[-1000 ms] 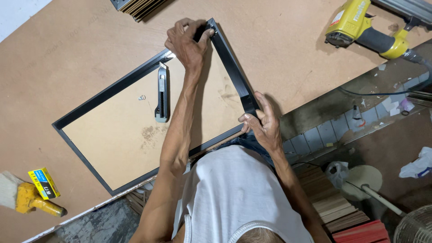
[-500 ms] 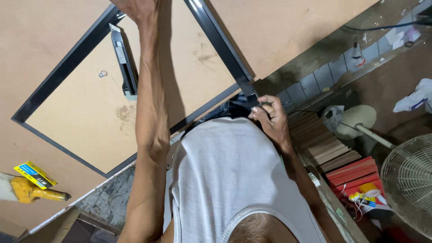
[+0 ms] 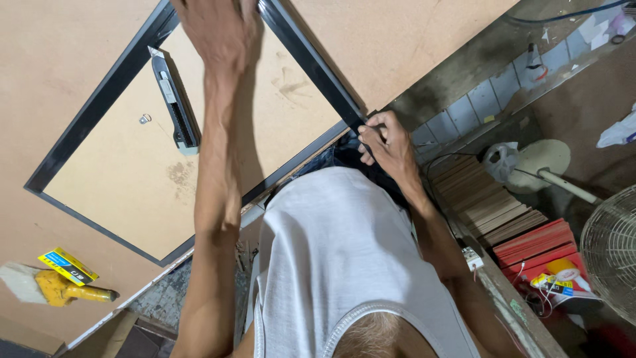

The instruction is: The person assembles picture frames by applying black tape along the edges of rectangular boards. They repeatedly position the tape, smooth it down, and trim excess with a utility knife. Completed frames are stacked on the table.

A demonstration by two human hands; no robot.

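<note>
A black picture frame (image 3: 99, 113) lies face down on the brown worktable (image 3: 53, 59), with a tan backing board (image 3: 278, 99) inside it. My left hand (image 3: 218, 33) reaches to the frame's far corner at the top edge of the view and grips it; the fingertips are cut off. My right hand (image 3: 387, 142) pinches the frame's near corner at the table's edge, close to my body. A grey utility knife (image 3: 175, 99) rests on the backing board just left of my left forearm. Near the knife lies a small metal hanger (image 3: 144, 119).
A yellow hand tool (image 3: 66, 285) lies on the table at the lower left. Below the table on the right are stacked wooden strips (image 3: 490, 205), red boxes (image 3: 536, 242), a fan grille (image 3: 609, 252) and a white stand base (image 3: 540, 159).
The view has tilted down toward my body, so the frame sits higher in the picture and the yellow nail gun is out of sight. Both hands stay on the same frame corners.
</note>
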